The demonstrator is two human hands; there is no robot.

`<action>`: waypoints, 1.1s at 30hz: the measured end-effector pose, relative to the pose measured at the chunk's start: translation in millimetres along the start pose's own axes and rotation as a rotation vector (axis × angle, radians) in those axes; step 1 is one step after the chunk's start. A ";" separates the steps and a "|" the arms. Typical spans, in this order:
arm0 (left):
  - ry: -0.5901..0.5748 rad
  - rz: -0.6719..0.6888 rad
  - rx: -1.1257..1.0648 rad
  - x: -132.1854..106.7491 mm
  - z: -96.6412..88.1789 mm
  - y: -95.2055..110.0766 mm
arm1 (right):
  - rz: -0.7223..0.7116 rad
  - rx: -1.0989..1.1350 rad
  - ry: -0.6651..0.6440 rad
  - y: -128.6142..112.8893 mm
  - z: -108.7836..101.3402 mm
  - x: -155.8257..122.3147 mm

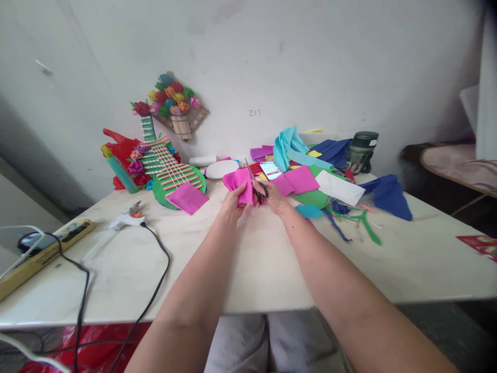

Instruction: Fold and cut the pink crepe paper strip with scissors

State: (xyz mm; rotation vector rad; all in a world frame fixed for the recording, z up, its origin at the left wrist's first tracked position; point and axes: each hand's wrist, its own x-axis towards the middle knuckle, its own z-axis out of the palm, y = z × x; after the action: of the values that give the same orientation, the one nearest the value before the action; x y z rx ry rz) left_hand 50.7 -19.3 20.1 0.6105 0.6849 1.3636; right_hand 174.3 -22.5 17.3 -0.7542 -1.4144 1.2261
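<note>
My left hand (pixel 236 199) pinches a folded sheet of bright pink crepe paper (pixel 236 182) above the middle of the table. Close beside it, my right hand (pixel 272 198) is closed round the dark handles of a pair of scissors (pixel 260 192), whose blades point up and away along the paper's right edge. Whether the blades touch the paper, I cannot tell. Farther back lies a lit phone (pixel 271 170). More pink paper squares (pixel 302 180) rest to the right of my hands, and another pink square (pixel 188 198) lies to the left, on a green guitar-shaped craft (pixel 176 178).
A glue gun (pixel 130 220) with a black cord and a yellow power strip (pixel 46 254) lie on the left. Coloured paper (pixel 310 199), a white sheet (pixel 340 187) and a dark green bottle (pixel 362 152) occupy the right. A flower craft (pixel 176 103) hangs on the wall.
</note>
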 end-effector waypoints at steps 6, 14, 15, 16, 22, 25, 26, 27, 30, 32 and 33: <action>-0.001 0.004 0.015 -0.6 0.5 0.1 | -0.026 0.008 0.011 0.6 0.5 0.3; 0.016 0.006 0.021 -1.0 1.1 0.7 | -0.045 0.000 0.019 2.0 0.1 1.4; 0.015 0.004 0.020 -1.2 1.2 0.7 | -0.047 -0.002 0.021 2.1 0.1 1.5; 0.013 0.002 0.018 -1.3 1.3 0.8 | -0.048 -0.004 0.022 2.1 0.1 1.6; 0.010 0.007 0.008 -1.8 1.7 0.3 | -0.055 -0.004 0.025 1.9 0.6 2.1; 0.013 -0.003 0.016 -2.3 2.1 0.4 | -0.063 -0.007 0.034 1.8 0.8 2.6; 0.016 -0.004 0.017 -2.2 2.0 0.5 | -0.065 -0.010 0.037 2.0 0.8 3.0; 0.015 -0.005 0.016 -1.9 1.8 0.5 | -0.063 -0.012 0.040 2.3 0.8 3.5; 0.009 -0.005 0.013 0.1 0.1 0.3 | -0.044 -0.017 0.049 4.2 0.5 5.6; 0.007 -0.004 0.010 1.9 -1.2 -0.1 | -0.036 -0.018 0.058 5.4 0.4 6.7; 0.009 -0.004 0.007 2.5 -1.6 -0.2 | -0.037 -0.018 0.063 5.7 0.5 7.0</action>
State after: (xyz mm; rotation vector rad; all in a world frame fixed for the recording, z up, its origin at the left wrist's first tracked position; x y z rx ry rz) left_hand 49.9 -16.8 18.6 0.6081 0.6980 1.3622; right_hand 171.2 -14.6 14.1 -0.7695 -1.3839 1.1532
